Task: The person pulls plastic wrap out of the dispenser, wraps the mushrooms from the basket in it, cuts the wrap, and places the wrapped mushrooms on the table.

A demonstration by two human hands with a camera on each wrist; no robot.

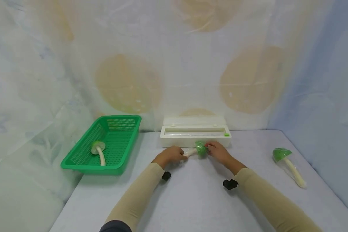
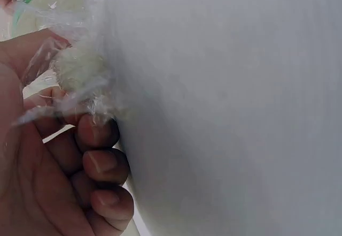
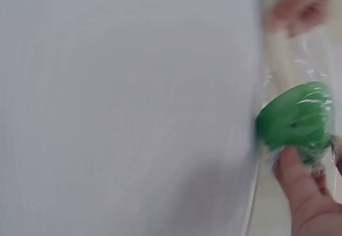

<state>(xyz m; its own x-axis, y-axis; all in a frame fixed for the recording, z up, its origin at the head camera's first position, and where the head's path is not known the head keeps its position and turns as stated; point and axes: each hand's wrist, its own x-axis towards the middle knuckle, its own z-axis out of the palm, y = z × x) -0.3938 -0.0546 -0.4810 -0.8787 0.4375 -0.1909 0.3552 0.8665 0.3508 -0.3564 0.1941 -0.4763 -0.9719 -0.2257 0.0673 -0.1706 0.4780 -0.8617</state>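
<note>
A mushroom (image 1: 201, 149) with a green cap and white stem lies wrapped in clear plastic film in front of a white cling film dispenser (image 1: 195, 141). At the stem end my left hand (image 1: 172, 154) grips the film-covered mushroom with curled fingers. In the left wrist view, crumpled film (image 2: 80, 97) bunches around the stem tip beside the fingertips (image 2: 101, 161). My right hand (image 1: 218, 152) pinches the film at the cap's top. The right wrist view shows the green cap (image 3: 296, 118) under shiny film, with the thumb against its crown.
A green plastic basket (image 1: 129, 141) stands at the left, with an unwrapped green-capped mushroom (image 1: 98, 149) inside. Over at the right lies another film-wrapped mushroom (image 1: 290, 167). The dispenser's lid (image 1: 194, 120) is raised. Behind the white table (image 1: 197, 199) hangs a patterned curtain (image 1: 191, 64).
</note>
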